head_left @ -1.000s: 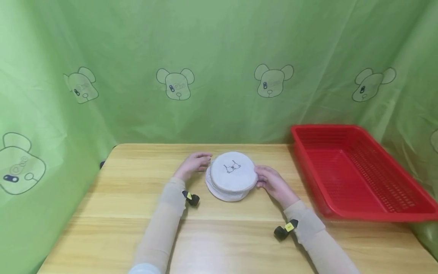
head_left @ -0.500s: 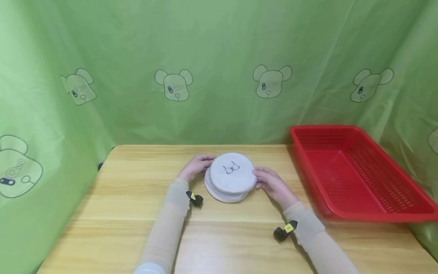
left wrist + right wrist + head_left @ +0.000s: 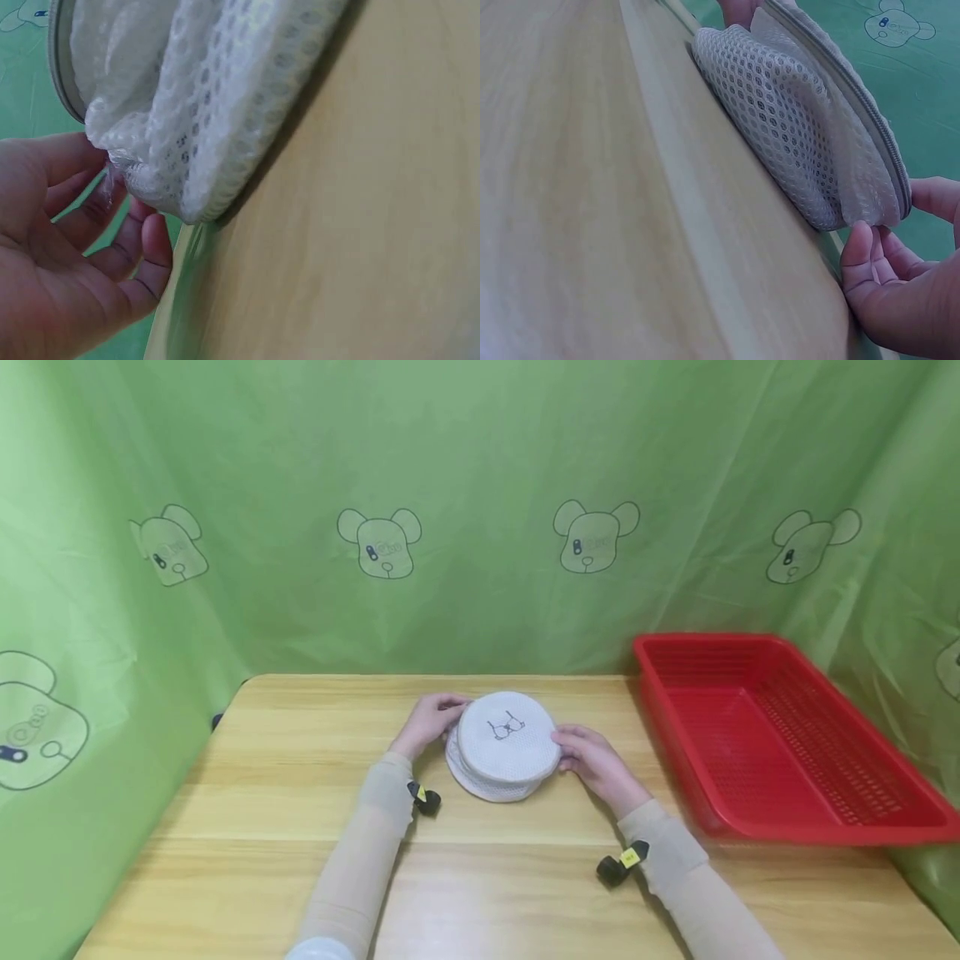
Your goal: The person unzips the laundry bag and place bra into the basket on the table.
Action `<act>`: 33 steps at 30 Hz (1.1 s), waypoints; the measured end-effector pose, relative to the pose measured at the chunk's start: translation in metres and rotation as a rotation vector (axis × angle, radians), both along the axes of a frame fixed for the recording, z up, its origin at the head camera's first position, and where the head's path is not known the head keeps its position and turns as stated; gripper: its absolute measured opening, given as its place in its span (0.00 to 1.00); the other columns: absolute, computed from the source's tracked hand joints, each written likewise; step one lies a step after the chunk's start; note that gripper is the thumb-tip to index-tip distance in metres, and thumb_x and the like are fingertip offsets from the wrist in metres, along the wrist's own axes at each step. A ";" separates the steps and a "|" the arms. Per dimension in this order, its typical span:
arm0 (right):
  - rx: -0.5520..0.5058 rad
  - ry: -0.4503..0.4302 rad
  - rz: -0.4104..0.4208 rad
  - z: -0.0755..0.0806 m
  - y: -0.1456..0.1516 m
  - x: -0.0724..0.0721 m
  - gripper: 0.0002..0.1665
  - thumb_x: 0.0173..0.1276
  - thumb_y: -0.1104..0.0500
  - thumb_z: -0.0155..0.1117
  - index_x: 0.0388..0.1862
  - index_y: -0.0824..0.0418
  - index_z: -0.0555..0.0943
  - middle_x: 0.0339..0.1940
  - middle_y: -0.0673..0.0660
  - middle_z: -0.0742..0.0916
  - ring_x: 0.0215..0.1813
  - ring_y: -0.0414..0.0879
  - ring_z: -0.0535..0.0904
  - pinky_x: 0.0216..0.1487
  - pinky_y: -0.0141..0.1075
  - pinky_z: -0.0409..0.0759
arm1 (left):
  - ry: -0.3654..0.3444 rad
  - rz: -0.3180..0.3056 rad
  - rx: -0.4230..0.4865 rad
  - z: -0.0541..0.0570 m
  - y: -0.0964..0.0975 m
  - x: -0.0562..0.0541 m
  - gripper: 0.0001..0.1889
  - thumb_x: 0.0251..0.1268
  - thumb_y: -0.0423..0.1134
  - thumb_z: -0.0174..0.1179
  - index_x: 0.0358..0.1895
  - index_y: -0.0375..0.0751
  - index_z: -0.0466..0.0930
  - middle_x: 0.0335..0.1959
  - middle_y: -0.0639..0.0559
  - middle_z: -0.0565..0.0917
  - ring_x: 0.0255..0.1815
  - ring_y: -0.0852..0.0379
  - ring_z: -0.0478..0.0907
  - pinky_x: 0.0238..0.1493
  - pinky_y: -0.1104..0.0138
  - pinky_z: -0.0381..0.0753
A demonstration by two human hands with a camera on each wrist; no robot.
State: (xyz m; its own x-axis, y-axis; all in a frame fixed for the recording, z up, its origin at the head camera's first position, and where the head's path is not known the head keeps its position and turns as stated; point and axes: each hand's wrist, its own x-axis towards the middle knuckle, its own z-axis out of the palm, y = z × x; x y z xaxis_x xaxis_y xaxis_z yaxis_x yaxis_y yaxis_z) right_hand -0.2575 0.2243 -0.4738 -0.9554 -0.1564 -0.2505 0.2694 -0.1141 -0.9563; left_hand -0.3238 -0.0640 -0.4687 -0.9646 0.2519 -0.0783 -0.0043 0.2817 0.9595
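A round white mesh laundry bag point(image 3: 510, 756) sits on the wooden table, with a line drawing of a bra on its top. Its upper disc is raised and slightly offset from the lower one, and soft mesh sides fold between them. My left hand point(image 3: 431, 725) holds the bag's left edge; in the left wrist view its fingers point(image 3: 156, 247) curl beneath the crumpled mesh, beside a bit of clear plastic. On the opposite side, my right hand point(image 3: 600, 764) pinches the edge. The right wrist view shows that hand's fingertips just below the grey zipper point(image 3: 855, 94).
A large red plastic basket point(image 3: 693, 777) with slotted walls stands to the right of my right hand. Behind the table point(image 3: 480, 877) and along both sides hangs a green curtain point(image 3: 480, 602) printed with bear heads. A small black camera is strapped to each wrist.
My left hand has moved right from beside the bag to its left edge and taken hold there. The right hand has stayed at the right edge, and the bag has barely moved.
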 end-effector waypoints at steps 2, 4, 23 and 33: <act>0.006 0.005 -0.007 -0.001 0.000 -0.001 0.10 0.70 0.64 0.57 0.48 0.64 0.71 0.25 0.45 0.82 0.26 0.36 0.75 0.28 0.27 0.77 | 0.023 0.002 0.002 0.001 -0.001 0.001 0.13 0.68 0.40 0.58 0.53 0.47 0.82 0.46 0.46 0.85 0.22 0.63 0.71 0.23 0.69 0.76; 0.008 0.004 -0.011 -0.001 0.000 -0.002 0.10 0.70 0.65 0.58 0.47 0.64 0.71 0.25 0.45 0.82 0.26 0.37 0.75 0.27 0.27 0.77 | 0.033 0.000 0.010 0.001 -0.002 0.001 0.12 0.68 0.40 0.58 0.53 0.48 0.82 0.46 0.47 0.85 0.22 0.63 0.71 0.23 0.68 0.76; 0.004 0.015 0.030 0.001 0.003 -0.003 0.06 0.69 0.63 0.59 0.43 0.62 0.74 0.17 0.46 0.76 0.18 0.36 0.69 0.20 0.27 0.69 | 0.225 -0.038 -0.149 0.007 -0.010 -0.002 0.10 0.65 0.38 0.62 0.48 0.46 0.85 0.49 0.49 0.87 0.50 0.53 0.82 0.57 0.60 0.80; 0.015 0.011 0.075 0.005 0.003 0.001 0.07 0.70 0.65 0.56 0.44 0.66 0.74 0.17 0.46 0.75 0.18 0.35 0.66 0.20 0.25 0.65 | 0.290 -0.070 -0.260 0.017 -0.014 0.005 0.09 0.66 0.37 0.61 0.46 0.45 0.85 0.46 0.49 0.87 0.45 0.54 0.80 0.49 0.62 0.80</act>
State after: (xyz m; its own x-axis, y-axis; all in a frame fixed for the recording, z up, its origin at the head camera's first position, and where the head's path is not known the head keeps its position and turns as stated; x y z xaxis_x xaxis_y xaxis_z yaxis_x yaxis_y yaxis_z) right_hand -0.2569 0.2272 -0.4691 -0.9439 -0.2239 -0.2428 0.2659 -0.0791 -0.9608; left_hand -0.3192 -0.0777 -0.4518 -0.9371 0.3258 0.1250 0.2843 0.5051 0.8149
